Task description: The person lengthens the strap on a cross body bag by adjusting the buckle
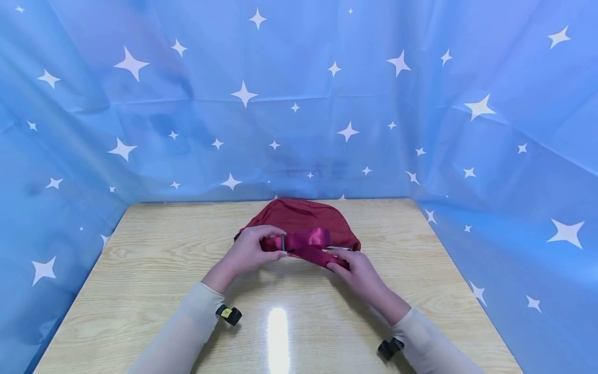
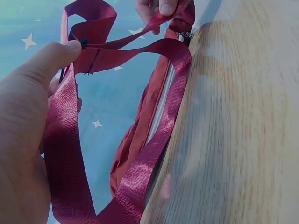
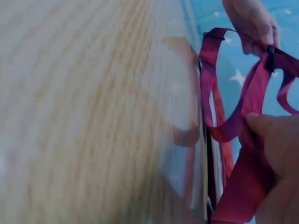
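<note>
Head view looks down; wrist views share strap (image 1: 299, 240)

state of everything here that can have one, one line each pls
left hand: pinching the strap at its slider
right hand: pinching the strap
strap: looped, lifted off the table
slider: threaded on the strap
red bag: resting on the table
zipper: can't tell whether fully closed

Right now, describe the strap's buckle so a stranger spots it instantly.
Near the far edge of the wooden table sits a red bag. In front of it, the right hand and left hand hold a shiny magenta strap. By the left hand is the buckle, the small dark piece crossing that strap.
</note>
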Demonstrator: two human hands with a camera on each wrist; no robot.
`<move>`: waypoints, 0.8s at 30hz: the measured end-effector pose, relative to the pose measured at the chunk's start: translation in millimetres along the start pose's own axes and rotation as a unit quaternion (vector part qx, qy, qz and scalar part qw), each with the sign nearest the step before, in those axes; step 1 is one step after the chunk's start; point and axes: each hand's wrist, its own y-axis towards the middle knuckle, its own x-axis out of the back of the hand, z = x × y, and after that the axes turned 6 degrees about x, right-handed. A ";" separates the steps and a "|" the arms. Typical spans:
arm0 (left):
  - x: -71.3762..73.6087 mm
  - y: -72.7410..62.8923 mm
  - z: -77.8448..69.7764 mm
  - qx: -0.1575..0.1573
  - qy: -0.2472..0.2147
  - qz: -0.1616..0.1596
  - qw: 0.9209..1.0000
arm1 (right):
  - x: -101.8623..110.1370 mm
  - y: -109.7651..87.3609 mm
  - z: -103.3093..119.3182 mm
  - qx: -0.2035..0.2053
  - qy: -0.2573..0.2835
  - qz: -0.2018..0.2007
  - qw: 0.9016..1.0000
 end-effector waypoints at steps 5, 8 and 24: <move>4.0 0.8 5.9 0.022 -0.003 -0.004 1.000 | 9.5 0.3 -4.9 -0.011 -0.007 0.023 1.000; 5.5 1.2 9.2 0.031 -0.009 -0.008 0.999 | 16.7 -2.0 -9.9 -0.025 -0.033 0.039 0.998; 3.0 1.6 12.4 0.040 -0.006 0.001 0.999 | -6.2 24.8 9.3 -0.044 -0.085 0.094 0.991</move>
